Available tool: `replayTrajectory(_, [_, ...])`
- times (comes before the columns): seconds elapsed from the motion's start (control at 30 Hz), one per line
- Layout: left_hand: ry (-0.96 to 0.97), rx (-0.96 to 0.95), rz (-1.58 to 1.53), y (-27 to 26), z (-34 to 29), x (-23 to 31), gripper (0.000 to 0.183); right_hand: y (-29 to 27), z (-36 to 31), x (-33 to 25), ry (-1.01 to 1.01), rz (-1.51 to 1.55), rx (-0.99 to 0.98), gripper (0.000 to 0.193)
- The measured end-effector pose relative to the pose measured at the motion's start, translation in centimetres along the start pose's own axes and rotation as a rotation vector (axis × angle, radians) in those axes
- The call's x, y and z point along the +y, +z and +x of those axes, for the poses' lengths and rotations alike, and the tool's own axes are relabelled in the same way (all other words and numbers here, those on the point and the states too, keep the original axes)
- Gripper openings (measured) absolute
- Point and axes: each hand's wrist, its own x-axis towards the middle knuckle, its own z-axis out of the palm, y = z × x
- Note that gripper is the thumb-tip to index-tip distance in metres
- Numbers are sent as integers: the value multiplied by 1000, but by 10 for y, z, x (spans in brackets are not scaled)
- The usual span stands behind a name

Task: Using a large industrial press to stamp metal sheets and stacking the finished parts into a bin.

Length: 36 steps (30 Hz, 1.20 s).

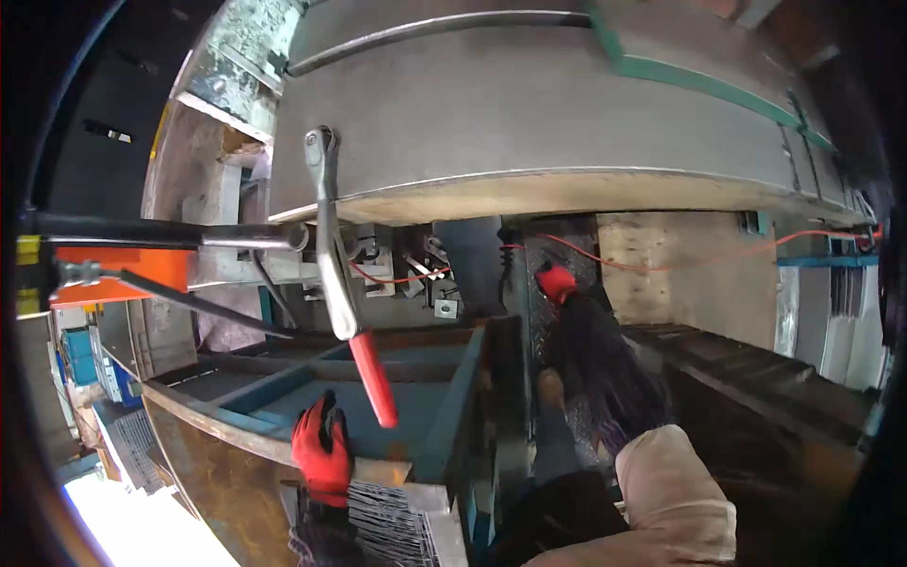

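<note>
Under the big grey drum, a ratchet wrench (337, 274) with red grip hangs unheld on its bolt; left hand (323, 452) rests fingers together on the rusty frame edge (227, 430), right hand (557, 282) reaches deep, its fingers' state unclear. Wrench could drop onto the left glove.

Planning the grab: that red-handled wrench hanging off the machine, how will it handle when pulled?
The wrench looks like a stiff, long steel bar, likely heavy for its size. Its red grip probably resists slipping. Hanging from its head, free of the left hand, it may swing.
</note>
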Motion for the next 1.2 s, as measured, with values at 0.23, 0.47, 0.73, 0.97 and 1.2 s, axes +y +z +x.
replayTrajectory(0.23, [-32,-2,84,-1,-8,-5,28,37,101,-36,91,421,62,46])
replayTrajectory(0.47, [-210,116,80,10,-28,-29,31,113,162,-32,147,307,-20,47])
replayTrajectory(0.73, [-316,133,-6,31,-23,-25,31,123,159,-12,258,322,-23,46])
replayTrajectory(0.97, [-473,54,-50,-1,-36,-34,33,14,94,-88,-208,179,-387,46])
replayTrajectory(1.2, [-28,57,96,-1,5,14,30,43,51,-96,-585,-331,-506,24])
